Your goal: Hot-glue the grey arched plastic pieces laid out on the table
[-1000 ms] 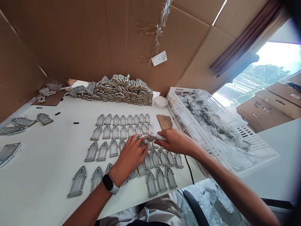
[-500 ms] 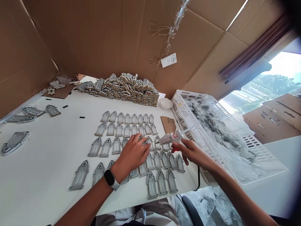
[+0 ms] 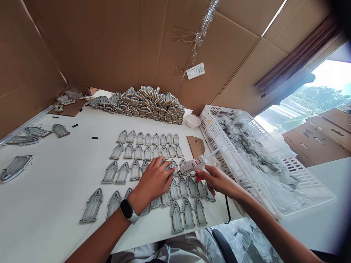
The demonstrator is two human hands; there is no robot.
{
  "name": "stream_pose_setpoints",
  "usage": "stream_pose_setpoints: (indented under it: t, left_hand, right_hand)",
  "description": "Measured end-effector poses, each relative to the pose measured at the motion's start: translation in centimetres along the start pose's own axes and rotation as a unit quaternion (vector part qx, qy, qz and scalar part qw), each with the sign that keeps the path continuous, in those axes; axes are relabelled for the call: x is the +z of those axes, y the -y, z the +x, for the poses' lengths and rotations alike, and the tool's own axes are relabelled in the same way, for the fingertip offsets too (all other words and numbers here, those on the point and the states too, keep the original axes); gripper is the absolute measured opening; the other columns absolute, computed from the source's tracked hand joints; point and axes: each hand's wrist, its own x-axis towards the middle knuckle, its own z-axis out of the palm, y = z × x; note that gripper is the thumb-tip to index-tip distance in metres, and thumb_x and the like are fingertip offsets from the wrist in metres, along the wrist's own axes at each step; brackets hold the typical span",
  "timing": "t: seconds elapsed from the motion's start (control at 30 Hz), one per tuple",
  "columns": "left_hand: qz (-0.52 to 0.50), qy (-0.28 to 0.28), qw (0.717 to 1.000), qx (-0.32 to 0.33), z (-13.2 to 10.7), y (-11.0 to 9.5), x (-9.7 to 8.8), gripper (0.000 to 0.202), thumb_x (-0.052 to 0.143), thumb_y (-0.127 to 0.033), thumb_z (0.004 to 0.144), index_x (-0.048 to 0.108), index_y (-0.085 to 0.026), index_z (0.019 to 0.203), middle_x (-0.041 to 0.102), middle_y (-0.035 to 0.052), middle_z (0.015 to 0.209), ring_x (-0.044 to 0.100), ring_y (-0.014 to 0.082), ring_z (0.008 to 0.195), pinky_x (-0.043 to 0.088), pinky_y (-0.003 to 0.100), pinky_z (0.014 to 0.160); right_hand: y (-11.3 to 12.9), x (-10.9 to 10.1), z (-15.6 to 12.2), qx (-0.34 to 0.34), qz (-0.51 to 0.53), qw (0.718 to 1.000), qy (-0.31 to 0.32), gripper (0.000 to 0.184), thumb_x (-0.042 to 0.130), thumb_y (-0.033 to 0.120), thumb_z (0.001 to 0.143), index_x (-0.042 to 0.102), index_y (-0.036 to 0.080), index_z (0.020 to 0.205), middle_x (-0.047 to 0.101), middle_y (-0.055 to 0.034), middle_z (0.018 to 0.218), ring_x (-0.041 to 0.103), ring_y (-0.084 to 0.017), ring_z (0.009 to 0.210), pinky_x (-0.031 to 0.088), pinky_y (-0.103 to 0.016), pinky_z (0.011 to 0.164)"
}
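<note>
Rows of grey arch-shaped frame pieces (image 3: pixel 142 151) lie flat on the white table (image 3: pixel 55 190). My left hand (image 3: pixel 153 180), with a smartwatch (image 3: pixel 127 211) on its wrist, rests fingers-down on pieces in the middle rows, fingertips pressing one piece. My right hand (image 3: pixel 216 180) grips a white hot-glue gun (image 3: pixel 193 165), its nozzle pointing left and down at a piece just right of my left fingertips. The gun's black cord (image 3: pixel 227 210) drops over the table's front edge.
A tall stack of finished grey pieces (image 3: pixel 145 104) sits at the back. A white plastic crate (image 3: pixel 290 199) lined with clear film and holding grey parts stands at the right. A small white bowl (image 3: pixel 192 120), a cardboard scrap (image 3: pixel 196 145) and loose larger frames (image 3: pixel 16 166) lie around. Cardboard walls surround the table.
My right hand drew the glue gun back to the right, then brought its nozzle down toward the pieces again. My left hand stayed on the pieces.
</note>
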Motion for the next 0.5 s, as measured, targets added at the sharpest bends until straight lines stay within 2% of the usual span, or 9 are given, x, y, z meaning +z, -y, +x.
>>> stream_pose_setpoints:
  t: [0.2, 0.27, 0.4, 0.5]
  left_hand:
    - [-0.004, 0.001, 1.000, -0.003, -0.03, -0.10, -0.05, 0.035, 0.056, -0.029, 0.108, 0.083, -0.026, 0.130, 0.074, 0.0044, 0.146, 0.053, 0.0390, 0.146, 0.053, 0.060, 0.120]
    - [-0.003, 0.001, 1.000, -0.004, -0.02, -0.15, -0.09, 0.034, 0.057, -0.029, 0.107, 0.083, -0.026, 0.130, 0.074, 0.0045, 0.146, 0.054, 0.0389, 0.145, 0.053, 0.060, 0.119]
    - [0.000, -0.001, 1.000, -0.003, 0.02, -0.24, -0.16, 0.034, 0.056, -0.028, 0.108, 0.083, -0.026, 0.128, 0.074, 0.0045, 0.145, 0.055, 0.0388, 0.145, 0.053, 0.060, 0.119]
    - [0.001, -0.001, 1.000, -0.001, 0.07, -0.26, -0.13, 0.033, 0.056, -0.028, 0.108, 0.083, -0.027, 0.127, 0.074, 0.0045, 0.144, 0.055, 0.0382, 0.144, 0.053, 0.059, 0.117]
  right_hand:
    - [-0.14, -0.01, 0.33, -0.014, 0.002, 1.000, 0.011, 0.079, 0.053, 0.088, 0.097, 0.069, 0.011, 0.111, 0.077, -0.0106, 0.118, 0.058, -0.004, 0.051, 0.040, -0.022, 0.049]
    - [-0.29, -0.07, 0.43, -0.017, -0.002, 1.000, 0.013, 0.080, 0.052, 0.089, 0.097, 0.068, 0.012, 0.113, 0.077, -0.0101, 0.119, 0.058, -0.005, 0.052, 0.044, -0.023, 0.050]
    - [-0.45, -0.27, 0.42, -0.015, -0.035, 0.999, 0.004, 0.081, 0.050, 0.090, 0.097, 0.070, 0.014, 0.113, 0.078, -0.0093, 0.112, 0.060, -0.007, 0.054, 0.047, -0.025, 0.054]
    - [-0.08, -0.27, 0.12, -0.016, -0.082, 0.996, -0.016, 0.080, 0.046, 0.090, 0.098, 0.070, 0.014, 0.102, 0.074, -0.0074, 0.090, 0.059, -0.009, 0.054, 0.046, -0.026, 0.059]
